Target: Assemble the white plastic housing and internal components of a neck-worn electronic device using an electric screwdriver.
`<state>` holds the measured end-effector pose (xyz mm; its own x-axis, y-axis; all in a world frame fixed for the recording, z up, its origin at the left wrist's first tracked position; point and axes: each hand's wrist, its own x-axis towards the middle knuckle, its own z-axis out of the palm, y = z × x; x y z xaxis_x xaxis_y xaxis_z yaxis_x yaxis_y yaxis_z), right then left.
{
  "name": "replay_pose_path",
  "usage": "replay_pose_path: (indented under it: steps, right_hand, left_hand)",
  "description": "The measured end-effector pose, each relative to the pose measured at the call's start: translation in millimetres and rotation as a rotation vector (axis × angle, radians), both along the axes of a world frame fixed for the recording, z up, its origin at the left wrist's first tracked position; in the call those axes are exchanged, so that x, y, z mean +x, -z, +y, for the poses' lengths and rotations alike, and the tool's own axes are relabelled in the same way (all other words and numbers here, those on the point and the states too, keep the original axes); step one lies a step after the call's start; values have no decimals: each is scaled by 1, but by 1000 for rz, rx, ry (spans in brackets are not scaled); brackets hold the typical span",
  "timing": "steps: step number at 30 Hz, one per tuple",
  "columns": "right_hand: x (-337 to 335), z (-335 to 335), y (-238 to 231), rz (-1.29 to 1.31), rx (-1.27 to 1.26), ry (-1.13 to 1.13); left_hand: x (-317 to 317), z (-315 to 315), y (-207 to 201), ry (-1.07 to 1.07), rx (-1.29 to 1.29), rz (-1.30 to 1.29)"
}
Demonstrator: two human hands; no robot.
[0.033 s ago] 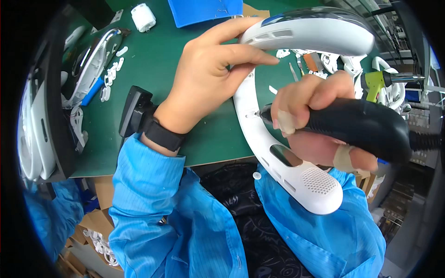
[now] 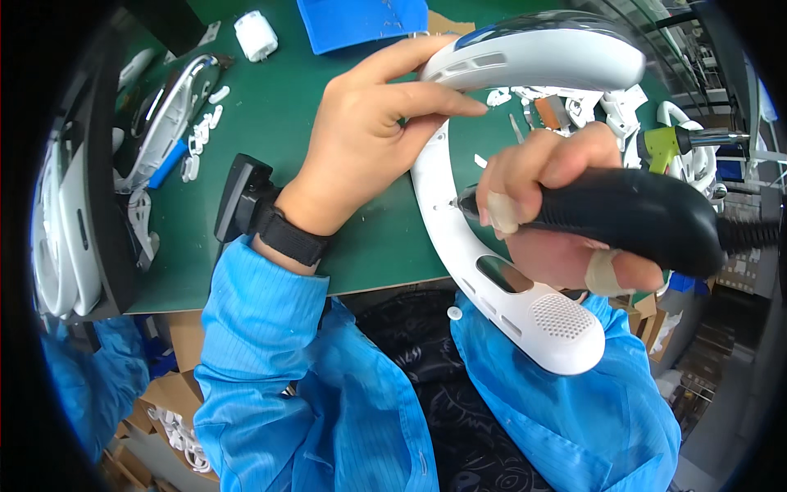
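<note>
A white U-shaped plastic device (image 2: 434, 176), with a perforated grille and dark oval window at its near end, is held over the green table's front edge. My left hand (image 2: 369, 123) pinches its curved band near the far arm, thumb and fingers closed around it. In my right hand (image 2: 566, 156), fingers wrapped, lies a black electric screwdriver (image 2: 639, 217). The screwdriver's tip meets the band beside small holes, at about the middle of the curve. Light tape wraps two of my right fingers. A black strap with a box-like unit (image 2: 244, 197) circles my left wrist.
A blue tray (image 2: 361, 25) and a white cylindrical part (image 2: 256, 36) stand at the back. White pieces and a lime-green power tool (image 2: 662, 148) lie at the right. Left are curved housings (image 2: 164, 123), small white clips (image 2: 201, 131) and a black rack (image 2: 106, 205).
The device has tilted slightly, its far arm shifting left. My right hand and the screwdriver have moved a little left and up with it. My left hand keeps its grip.
</note>
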<state>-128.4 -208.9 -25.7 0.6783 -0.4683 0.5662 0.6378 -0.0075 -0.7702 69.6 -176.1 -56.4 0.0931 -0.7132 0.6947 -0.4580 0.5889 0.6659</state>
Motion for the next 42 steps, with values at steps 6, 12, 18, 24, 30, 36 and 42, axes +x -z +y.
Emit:
replay_pose_path:
  steps: [6, 12, 18, 24, 30, 36, 42]
  right_hand:
    - [1, -11, -12, -24, 126, 138]
    - [5, -5, -31, 180, 136, 375]
    - [-1, -9, -28, 169, 207, 357]
    - [-9, -20, -52, 59, 155, 513]
    - [-47, -41, -75, 78, 70, 733]
    - [-110, -40, -69, 118, 64, 1414]
    - [-108, 54, -63, 235, -36, 958]
  left_hand:
    - [-2, 2, -11, -107, -27, -91]
    - [-8, 4, -13, -158, -6, -63]
    - [-14, 1, -9, -158, 24, -56]
    - [-15, 5, -6, -126, 10, -39]
    - [-16, 16, -27, -154, -46, -19]
    - [-8, 34, -42, -45, -326, 396]
    - [8, 62, -84, 117, -567, 481]
